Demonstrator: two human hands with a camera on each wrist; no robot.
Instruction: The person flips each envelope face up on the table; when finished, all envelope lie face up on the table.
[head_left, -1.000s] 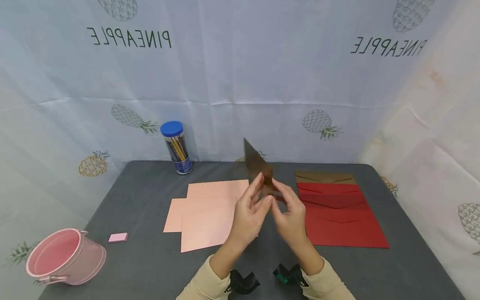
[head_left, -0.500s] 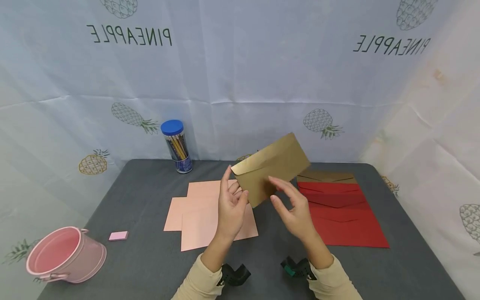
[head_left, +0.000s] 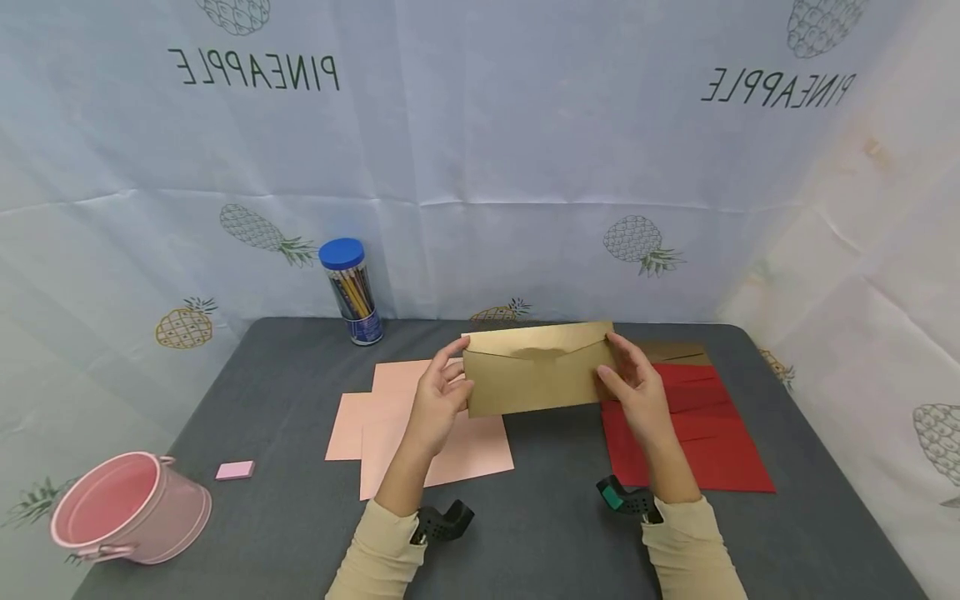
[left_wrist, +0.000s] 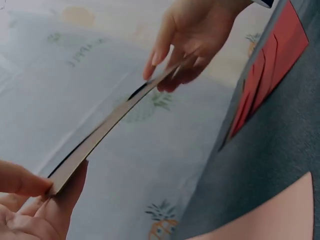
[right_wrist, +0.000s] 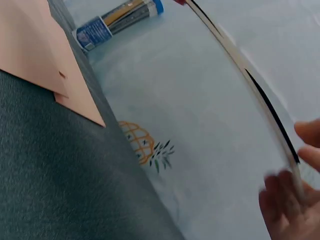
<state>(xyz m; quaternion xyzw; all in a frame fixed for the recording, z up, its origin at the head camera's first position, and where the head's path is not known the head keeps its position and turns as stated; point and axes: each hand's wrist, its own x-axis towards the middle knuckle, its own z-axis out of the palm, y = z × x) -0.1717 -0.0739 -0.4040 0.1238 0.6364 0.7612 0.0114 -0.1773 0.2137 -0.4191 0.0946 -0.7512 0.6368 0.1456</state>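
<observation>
Both hands hold a gold envelope (head_left: 536, 375) level above the grey table (head_left: 285, 392), its flap side facing me. My left hand (head_left: 457, 372) pinches its left end and my right hand (head_left: 611, 368) pinches its right end. In the left wrist view the envelope (left_wrist: 115, 117) shows edge-on, running from the left hand (left_wrist: 35, 200) up to the right hand (left_wrist: 182, 45). The right wrist view shows the same thin edge (right_wrist: 240, 65) meeting the right hand (right_wrist: 292, 192). Under the envelope lie pink paper sheets (head_left: 397, 433) and red envelopes (head_left: 697, 433).
A blue-lidded jar of pencils (head_left: 351, 292) stands at the table's back left. A pink bucket (head_left: 131, 508) lies on its side at the front left, near a small pink pad (head_left: 235, 470). Another gold envelope (head_left: 678, 350) lies behind the red ones. A pineapple-print cloth backs the table.
The gold envelope swung from edge-on and tilted to level and facing me. My hands moved apart, and each now pinches one end of it.
</observation>
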